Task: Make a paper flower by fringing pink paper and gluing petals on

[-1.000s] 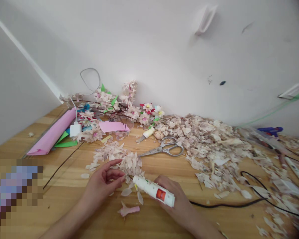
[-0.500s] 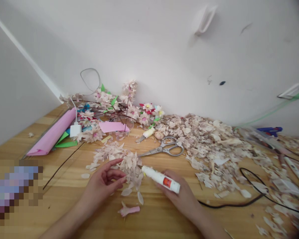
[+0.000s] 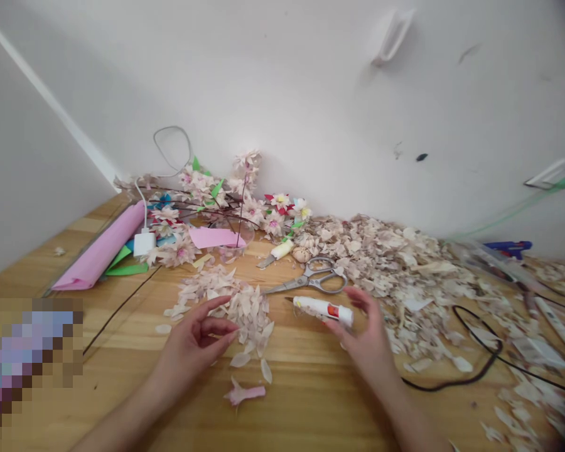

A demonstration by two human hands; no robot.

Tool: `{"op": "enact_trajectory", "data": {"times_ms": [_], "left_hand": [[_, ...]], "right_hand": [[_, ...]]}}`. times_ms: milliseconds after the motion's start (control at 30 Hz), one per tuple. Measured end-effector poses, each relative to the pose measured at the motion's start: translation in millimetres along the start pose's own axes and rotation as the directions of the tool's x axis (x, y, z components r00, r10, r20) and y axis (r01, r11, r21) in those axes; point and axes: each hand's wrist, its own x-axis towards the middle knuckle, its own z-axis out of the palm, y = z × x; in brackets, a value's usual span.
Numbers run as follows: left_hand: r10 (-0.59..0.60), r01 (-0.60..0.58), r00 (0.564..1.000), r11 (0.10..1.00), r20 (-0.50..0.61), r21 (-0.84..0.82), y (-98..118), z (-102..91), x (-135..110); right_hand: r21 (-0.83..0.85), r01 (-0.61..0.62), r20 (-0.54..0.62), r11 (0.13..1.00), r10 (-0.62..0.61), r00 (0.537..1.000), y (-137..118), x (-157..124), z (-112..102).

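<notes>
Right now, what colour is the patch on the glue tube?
The patch on the white glue tube is orange-red; it shows best in the head view.

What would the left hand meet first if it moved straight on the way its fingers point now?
The left hand points right, so it would first meet the heap of loose pale pink petals. Its fingertips seem to be at the heap's edge, but from this view I cannot tell if they already touch it.

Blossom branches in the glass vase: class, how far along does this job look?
Done: the blossom branches stand assembled in the glass vase. In hand: the left hand curls at a small pile of loose petals, and the open right hand is beside a glue stick. Left: a big heap of petals lies loose.
</notes>
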Motion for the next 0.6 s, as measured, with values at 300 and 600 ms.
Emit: {"op": "enact_trajectory", "data": {"times_ms": [300, 600], "left_hand": [[0.064, -0.063, 0.998, 0.995, -0.019, 0.079, 0.7, 3.2, -0.6], [0.103, -0.099, 0.994, 0.987, -0.022, 0.126, -1.5, 3.2, -1.2]], "right_hand": [[0.170, 0.382, 0.679, 0.909, -0.389, 0.622, -67.3, -37.3, 19.3], [0.255, 0.172, 0.731, 0.952, -0.306, 0.609, -66.3, -39.1, 32.8]]}}
